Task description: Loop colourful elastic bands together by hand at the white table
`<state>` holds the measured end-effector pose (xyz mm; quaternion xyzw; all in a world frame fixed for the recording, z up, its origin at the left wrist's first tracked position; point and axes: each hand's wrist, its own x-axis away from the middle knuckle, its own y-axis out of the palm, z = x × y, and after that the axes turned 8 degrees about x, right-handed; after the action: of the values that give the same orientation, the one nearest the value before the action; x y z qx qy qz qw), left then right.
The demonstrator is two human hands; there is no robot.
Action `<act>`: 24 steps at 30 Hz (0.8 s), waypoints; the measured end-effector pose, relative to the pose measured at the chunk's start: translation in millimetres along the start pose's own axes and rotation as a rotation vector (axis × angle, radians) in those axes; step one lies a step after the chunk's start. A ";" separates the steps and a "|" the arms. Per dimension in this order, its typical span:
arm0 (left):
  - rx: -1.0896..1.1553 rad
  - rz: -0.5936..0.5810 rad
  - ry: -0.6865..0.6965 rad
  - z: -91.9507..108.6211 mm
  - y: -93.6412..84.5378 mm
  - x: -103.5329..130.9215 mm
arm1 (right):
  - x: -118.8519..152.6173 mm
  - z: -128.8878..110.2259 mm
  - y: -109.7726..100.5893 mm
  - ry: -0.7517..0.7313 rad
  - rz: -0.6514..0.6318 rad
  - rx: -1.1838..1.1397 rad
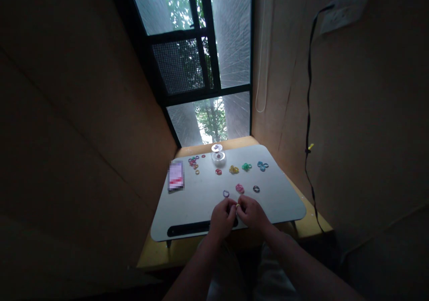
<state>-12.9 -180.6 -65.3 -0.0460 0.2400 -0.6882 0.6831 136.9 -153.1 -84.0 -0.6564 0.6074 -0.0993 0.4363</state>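
My left hand (222, 217) and my right hand (252, 211) meet fingertip to fingertip over the near edge of a white lap table. Between their pinched fingers shows a small pale yellow band (238, 206), mostly hidden; it looks like a hair tie. Just beyond the hands lie a purple band (226, 193), a clump of pink bands (239, 188) and a dark band (256, 188). Farther back sit red bands (218, 171), yellow bands (233, 169), green bands (246, 167) and blue bands (262, 166), in separate groups.
A mixed pile of bands (193, 162) lies at the back left, near a phone-like flat object (176, 175) with a blurred screen. A clear round container (219, 158) stands at the back. A black slot (187, 228) runs along the table's near edge; a cord (308, 113) hangs at right.
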 end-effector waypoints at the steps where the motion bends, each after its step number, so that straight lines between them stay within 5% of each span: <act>1: 0.002 0.002 0.001 0.2 0.0 0.0 | 0.1 0.3 0.3 0.002 0.000 0.001; 24: -0.022 -0.007 0.012 0.5 -0.4 0.8 | 0.6 1.1 1.8 0.003 0.020 -0.010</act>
<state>-13.1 -181.5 -64.9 -0.0501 0.2515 -0.6883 0.6786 136.5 -152.9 -86.2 -0.6525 0.6149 -0.0928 0.4330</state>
